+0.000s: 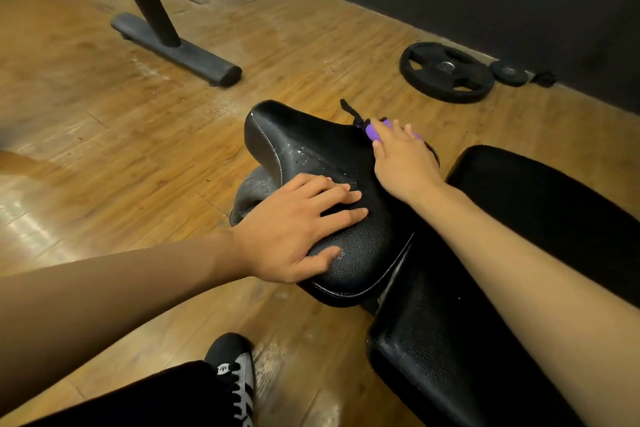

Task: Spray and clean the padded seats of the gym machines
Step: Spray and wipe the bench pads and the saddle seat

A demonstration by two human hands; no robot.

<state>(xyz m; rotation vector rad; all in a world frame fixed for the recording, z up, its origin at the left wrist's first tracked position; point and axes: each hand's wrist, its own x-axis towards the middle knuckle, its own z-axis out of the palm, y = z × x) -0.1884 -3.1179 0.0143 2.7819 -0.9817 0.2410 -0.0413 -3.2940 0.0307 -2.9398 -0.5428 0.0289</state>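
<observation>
**Item: padded seat [311, 149], black, gym machine.**

- Location: centre of view, standing over the wooden floor [104, 149], its near end touching a longer black pad [433, 340] of the same machine.
- Appearance: pebbled black vinyl with pale piping round the rim, raised at the far end. Fine white droplets [313, 153] speckle the far and middle surface; a small wet patch shows near the left edge by the thumb.
- Left hand [294, 229]: released, fingers straight and spread, palm pressed flat on the seat's left edge, seemingly steadying it.
- Right hand [401, 163]: at the seat's far right edge, fingers curled over a purple item [375, 130] with a black cord trailing from its end. What the item is cannot be told.
- Progress, as judged: spraying of this seat looks done, since the droplets lie unsmeared. Wiping appears at its start or not yet begun. The longer pad shows few droplets and probably awaits treatment, as do any other machines.
- Also present: weight plate [446, 71] and smaller plate [509, 72] on the floor by the wall; another machine's foot [176, 48].
</observation>
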